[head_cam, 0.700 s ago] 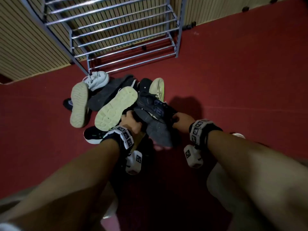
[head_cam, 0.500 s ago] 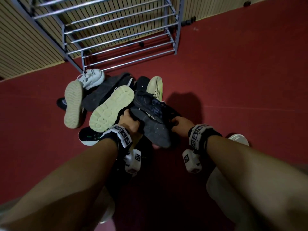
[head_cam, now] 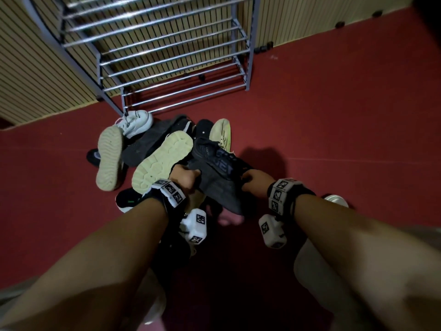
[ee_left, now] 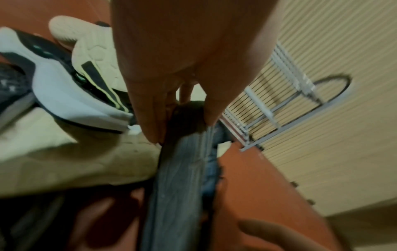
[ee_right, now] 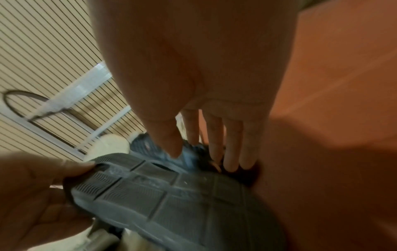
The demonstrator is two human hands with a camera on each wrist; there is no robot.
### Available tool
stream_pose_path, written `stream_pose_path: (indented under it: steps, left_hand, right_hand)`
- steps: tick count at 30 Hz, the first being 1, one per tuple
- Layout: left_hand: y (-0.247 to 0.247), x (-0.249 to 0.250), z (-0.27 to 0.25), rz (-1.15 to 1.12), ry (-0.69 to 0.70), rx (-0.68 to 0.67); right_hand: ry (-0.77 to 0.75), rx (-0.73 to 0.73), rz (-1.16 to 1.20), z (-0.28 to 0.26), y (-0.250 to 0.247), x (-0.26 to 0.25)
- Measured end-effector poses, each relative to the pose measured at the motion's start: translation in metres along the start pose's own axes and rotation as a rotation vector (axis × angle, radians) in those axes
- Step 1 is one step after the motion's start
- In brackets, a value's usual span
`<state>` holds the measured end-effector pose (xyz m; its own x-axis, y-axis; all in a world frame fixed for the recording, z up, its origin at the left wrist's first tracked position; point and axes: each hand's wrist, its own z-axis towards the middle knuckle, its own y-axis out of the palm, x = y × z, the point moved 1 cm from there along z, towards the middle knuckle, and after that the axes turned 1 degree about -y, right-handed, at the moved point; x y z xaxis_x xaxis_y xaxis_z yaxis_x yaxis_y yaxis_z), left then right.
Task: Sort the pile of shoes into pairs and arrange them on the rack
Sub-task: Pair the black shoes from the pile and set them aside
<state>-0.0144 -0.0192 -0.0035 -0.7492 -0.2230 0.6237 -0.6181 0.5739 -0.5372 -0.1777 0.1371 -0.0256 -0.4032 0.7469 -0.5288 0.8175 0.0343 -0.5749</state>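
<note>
A dark grey sneaker point(head_cam: 216, 173) is held sole-down and tilted above the pile of shoes point(head_cam: 152, 151). My left hand point(head_cam: 185, 177) pinches the edge of its grey sole point(ee_left: 178, 178) between thumb and fingers. My right hand point(head_cam: 250, 183) grips the shoe's upper point(ee_right: 189, 152) at the other side, fingers curled over it. The sole's grid tread point(ee_right: 171, 195) fills the right wrist view. The metal shoe rack point(head_cam: 167, 56) stands against the wall beyond the pile, its bars bare.
The pile holds a white sneaker point(head_cam: 136, 123), two pale upturned soles point(head_cam: 109, 161) point(head_cam: 162, 161), a cream shoe point(head_cam: 220, 132) and a black-and-white shoe point(head_cam: 128, 199). Red floor point(head_cam: 334, 127) spreads to the right. A slatted wall point(head_cam: 28, 68) lies behind the rack.
Both hands have lifted the dark grey sneaker slightly and kept hold of it. The head view has tilted, showing more of the rack.
</note>
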Motion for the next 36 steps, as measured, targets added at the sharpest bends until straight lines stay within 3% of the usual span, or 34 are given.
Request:
stream_pose_path:
  steps: [4, 9, 14, 17, 21, 25, 30, 36]
  left_hand:
    - [-0.016, 0.033, -0.037, -0.262, -0.031, -0.038]
    - [-0.044, 0.072, -0.061, -0.471, -0.034, -0.256]
    - [-0.072, 0.11, -0.101, -0.535, 0.072, -0.278]
    - [-0.08, 0.124, -0.111, -0.622, 0.096, -0.293]
    - [-0.082, 0.13, -0.117, -0.577, 0.172, -0.259]
    - [-0.078, 0.103, -0.103, -0.506, 0.064, -0.238]
    - [-0.079, 0.071, -0.087, -0.455, -0.008, -0.177]
    - [-0.079, 0.027, -0.06, -0.285, -0.08, -0.101]
  right_hand:
    - [-0.087, 0.014, -0.016, -0.031, -0.028, -0.03]
    - [-0.25, 0.0, -0.13, -0.07, -0.05, -0.07]
    - [-0.329, 0.263, -0.334, -0.099, -0.075, -0.1]
    - [-0.417, 0.357, -0.272, -0.104, -0.088, -0.102]
    - [-0.332, 0.373, 0.096, -0.098, -0.101, -0.091]
    - [-0.223, 0.308, 0.389, -0.089, -0.1, -0.08]
    - [-0.138, 0.243, 0.431, -0.078, -0.099, -0.066]
    - [0.03, 0.308, 0.475, -0.064, -0.101, -0.029]
